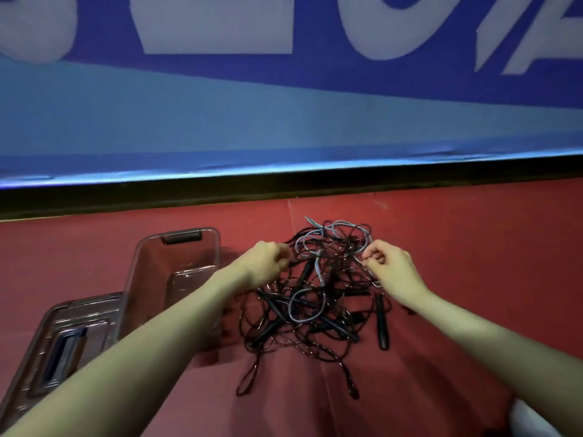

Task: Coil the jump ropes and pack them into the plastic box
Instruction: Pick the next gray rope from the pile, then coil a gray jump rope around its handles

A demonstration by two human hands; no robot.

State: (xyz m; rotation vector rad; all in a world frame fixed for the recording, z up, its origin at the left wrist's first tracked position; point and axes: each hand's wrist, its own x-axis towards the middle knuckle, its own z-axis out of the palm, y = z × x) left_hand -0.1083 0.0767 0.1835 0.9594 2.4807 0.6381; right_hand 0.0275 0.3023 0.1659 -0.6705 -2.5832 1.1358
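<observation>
Kneeling over a red floor mat [441, 247], the person works at a tangled heap of jump ropes [315, 298], black cords with a few pale blue ones, lying at the box's three o'clock. The left hand [265, 263] pinches a black strand at the heap's ten o'clock edge; the right hand [391, 266] has its fingers curled on a cord at two o'clock. The clear plastic box [176, 266] stands open and looks empty, its lid [63, 342] alongside. Untangling looks to be the step in hand; next, one rope must be freed before coiling.
</observation>
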